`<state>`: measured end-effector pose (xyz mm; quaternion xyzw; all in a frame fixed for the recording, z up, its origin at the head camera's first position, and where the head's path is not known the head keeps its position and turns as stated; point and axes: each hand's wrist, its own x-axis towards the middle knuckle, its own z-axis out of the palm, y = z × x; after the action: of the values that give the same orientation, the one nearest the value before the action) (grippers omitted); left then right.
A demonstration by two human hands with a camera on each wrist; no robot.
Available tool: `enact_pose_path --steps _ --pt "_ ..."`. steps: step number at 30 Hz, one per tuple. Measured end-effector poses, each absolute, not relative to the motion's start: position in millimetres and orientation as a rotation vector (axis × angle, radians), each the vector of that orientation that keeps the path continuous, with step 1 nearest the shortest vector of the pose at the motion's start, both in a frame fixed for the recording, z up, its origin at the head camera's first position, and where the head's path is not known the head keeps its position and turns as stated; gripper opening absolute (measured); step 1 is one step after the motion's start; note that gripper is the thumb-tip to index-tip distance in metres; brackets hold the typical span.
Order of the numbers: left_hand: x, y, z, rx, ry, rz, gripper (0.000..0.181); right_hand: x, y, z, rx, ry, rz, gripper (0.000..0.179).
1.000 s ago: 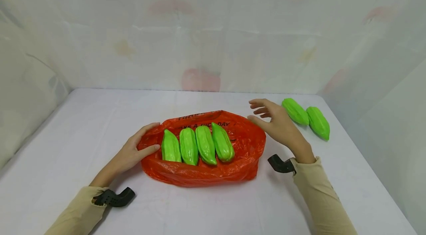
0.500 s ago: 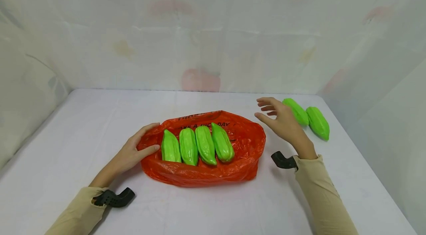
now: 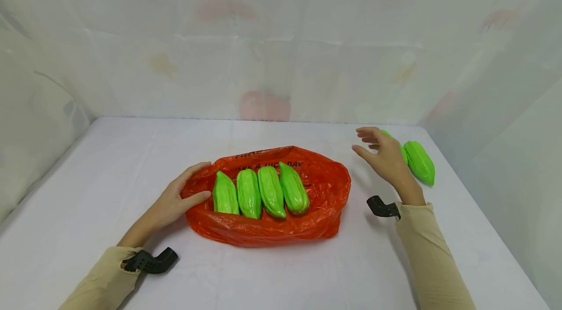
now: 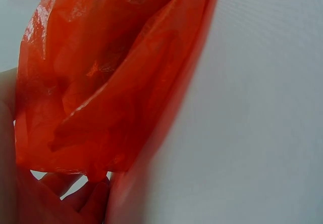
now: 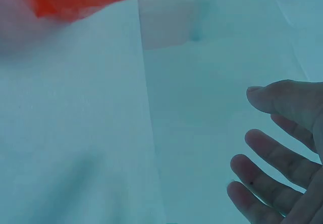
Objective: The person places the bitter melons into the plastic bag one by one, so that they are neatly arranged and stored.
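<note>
A red plastic bag [image 3: 322, 203] lies mouth up, with black printing on its inner back wall. Side by side in it rest several glossy green ridged fruits [image 3: 270, 192] with pointed tips. My left hand [image 3: 177, 198] holds the bag's left end, its thumb over the mouth; in the left wrist view the curled fingers [image 4: 93, 201] meet the bag's corner. My right hand [image 3: 386, 156] is raised right of the bag and holds nothing, fingers apart. Behind it lies one more green fruit [image 3: 403, 153], mostly hidden, and beside that another [image 3: 420, 163] in plain sight.
A white-covered table [image 3: 272, 276] carries everything. Pale cloth walls [image 3: 329, 71] with faded pink blotches rise at the back and both sides. A black curved wrist mount [image 3: 382, 206] juts inward from the right sleeve, and a similar mount [image 3: 151, 260] from the left.
My right hand has moved rightward from beside the bag's right rim toward the two loose fruits and covers more of the nearer one. The left hand, bag and fruits inside have stayed put.
</note>
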<state>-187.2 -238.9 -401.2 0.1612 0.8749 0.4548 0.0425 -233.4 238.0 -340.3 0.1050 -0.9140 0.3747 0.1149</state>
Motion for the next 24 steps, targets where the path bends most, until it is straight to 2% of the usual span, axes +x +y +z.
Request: enact_pose_path --steps 24 --pt "-188 -239 -402 0.501 2.677 1.392 0.062 -241 275 -361 0.166 -2.604 0.989 0.039"
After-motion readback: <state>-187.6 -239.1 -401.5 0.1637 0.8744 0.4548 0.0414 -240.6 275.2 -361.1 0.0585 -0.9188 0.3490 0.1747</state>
